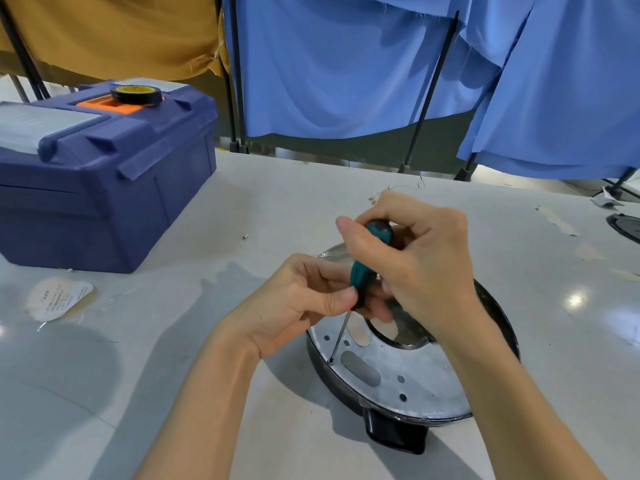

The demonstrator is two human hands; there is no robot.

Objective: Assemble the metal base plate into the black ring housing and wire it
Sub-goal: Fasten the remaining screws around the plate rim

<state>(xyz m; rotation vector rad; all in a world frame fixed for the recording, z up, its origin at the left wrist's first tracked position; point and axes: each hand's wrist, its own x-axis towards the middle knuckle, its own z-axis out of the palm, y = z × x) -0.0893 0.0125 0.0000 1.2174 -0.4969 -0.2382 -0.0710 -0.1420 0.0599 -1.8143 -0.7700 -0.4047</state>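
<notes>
The round metal base plate [412, 379] lies inside the black ring housing [394, 434] on the white table, right of centre. A screwdriver [363, 275] with a green and black handle stands tilted over it. Its thin shaft reaches down to a small hole near the plate's left rim. My right hand [415, 251] grips the top of the handle from above. My left hand [311, 299] pinches the lower end of the handle between thumb and fingers. My right forearm hides part of the plate's right side.
A dark blue toolbox [104, 174] stands at the back left with a roll of black tape [136, 94] on its lid. A round paper label [57, 301] lies left of my arms. Blue cloth [346, 64] hangs behind the table. Another black part [625, 226] shows at the right edge.
</notes>
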